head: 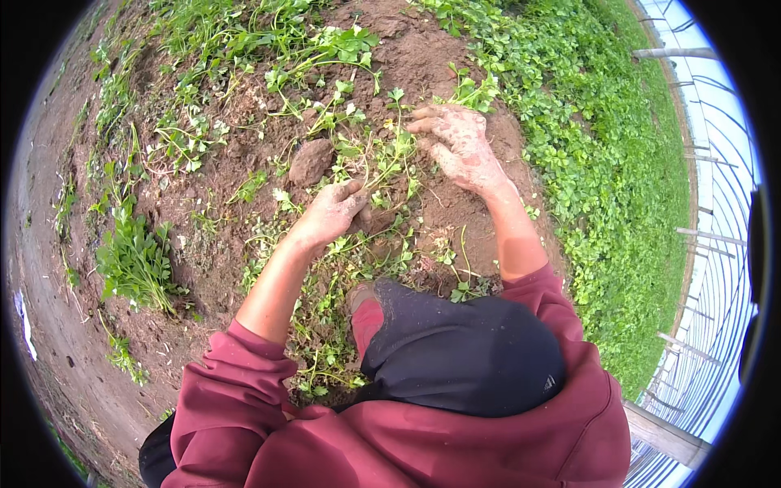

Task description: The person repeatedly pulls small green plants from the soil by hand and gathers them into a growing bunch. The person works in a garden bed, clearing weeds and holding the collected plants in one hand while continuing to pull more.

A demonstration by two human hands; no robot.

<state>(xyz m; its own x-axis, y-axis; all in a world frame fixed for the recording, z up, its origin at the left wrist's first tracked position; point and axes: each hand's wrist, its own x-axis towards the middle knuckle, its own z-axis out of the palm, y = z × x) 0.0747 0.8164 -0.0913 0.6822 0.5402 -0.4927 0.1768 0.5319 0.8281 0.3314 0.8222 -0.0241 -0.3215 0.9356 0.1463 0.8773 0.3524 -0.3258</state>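
My left hand (335, 210) is closed around the lower stems of a small leafy green plant (396, 155), which looks like celery or parsley. Its stems and leaves point up and to the right. Mud coats my right hand (454, 143), whose fingers are spread just right of the plant's leaves; whether they touch a leaf I cannot tell. Beyond that hand lies another leafy sprig (476, 94). A brown clod of soil (311, 163) sits above and left of my left hand. Loose stems and leaves are scattered on the soil under both hands.
A bunch of cut leafy stems (137, 259) lies on the ground at the left, near a bare dirt path (55, 317). Dense green plants (604, 158) grow along the right. Greenhouse framing (711, 235) stands beyond them. My bent knee (476, 354) is close below my hands.
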